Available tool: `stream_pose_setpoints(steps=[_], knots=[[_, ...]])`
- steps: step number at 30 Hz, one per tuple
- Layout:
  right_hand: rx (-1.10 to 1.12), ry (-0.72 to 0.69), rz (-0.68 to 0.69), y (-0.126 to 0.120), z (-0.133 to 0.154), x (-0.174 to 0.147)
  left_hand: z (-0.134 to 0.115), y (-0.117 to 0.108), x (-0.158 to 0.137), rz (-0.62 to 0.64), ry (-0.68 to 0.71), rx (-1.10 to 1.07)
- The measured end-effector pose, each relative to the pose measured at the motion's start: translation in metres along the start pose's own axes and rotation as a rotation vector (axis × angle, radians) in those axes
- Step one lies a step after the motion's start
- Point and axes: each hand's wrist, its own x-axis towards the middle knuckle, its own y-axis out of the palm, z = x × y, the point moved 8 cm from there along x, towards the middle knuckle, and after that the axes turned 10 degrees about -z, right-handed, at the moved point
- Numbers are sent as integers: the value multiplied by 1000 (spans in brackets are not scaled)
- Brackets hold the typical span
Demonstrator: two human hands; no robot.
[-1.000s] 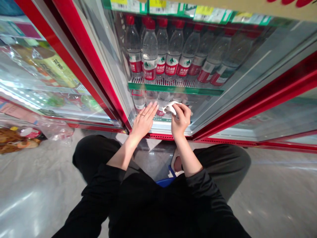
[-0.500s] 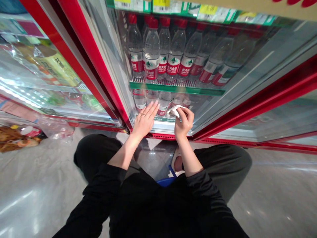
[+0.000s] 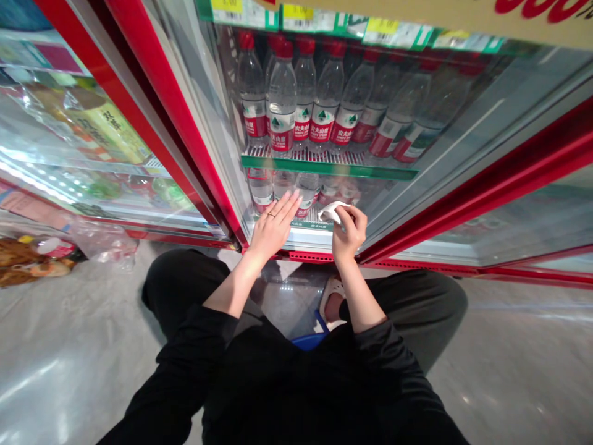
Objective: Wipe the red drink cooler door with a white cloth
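My left hand (image 3: pixel 273 227) lies flat with outstretched fingers against the glass door (image 3: pixel 384 198) of a drinks fridge, low on the pane. To its right, my right hand (image 3: pixel 349 232) is closed around a crumpled white tissue (image 3: pixel 333 212) held at the glass. Behind the pane, water bottles (image 3: pixel 282 99) with red caps and red-and-white labels stand upright in rows. They rest on a shelf with a green front strip (image 3: pixel 328 167). More bottles (image 3: pixel 307 185) stand on the lower level, partly hidden by my hands.
Red door frames (image 3: pixel 185 117) run along both sides. Price tags (image 3: pixel 306 17) line the upper shelf. At left are another fridge with yellow-labelled bottles (image 3: pixel 109 127) and, on the floor, a clear plastic bag (image 3: pixel 104 241). A blue object (image 3: pixel 309 341) is below me, between my legs.
My right hand and the tissue have shifted slightly right and down across the glass. My left hand stays nearly in place, and the view has moved a little.
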Motion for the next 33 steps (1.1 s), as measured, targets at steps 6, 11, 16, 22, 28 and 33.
stream_pose_setpoints(steps=[6,11,16,22,28,33], knots=[[45,-17,25,10,10,13,-6,4,5,-25,28,8],[30,-61,70,6,0,-5,-13,6,9,-18,45,2],[-26,5,-56,-21,-24,-6,-21,11,12,-11,66,-9],[-17,-99,-59,-18,-18,8,-35,19,17,-3,124,-27],[-29,-149,47,-20,-31,-5,-53,27,21,48,175,-46],[-87,-107,-84,-49,-58,13,-63,32,23,60,208,-39]])
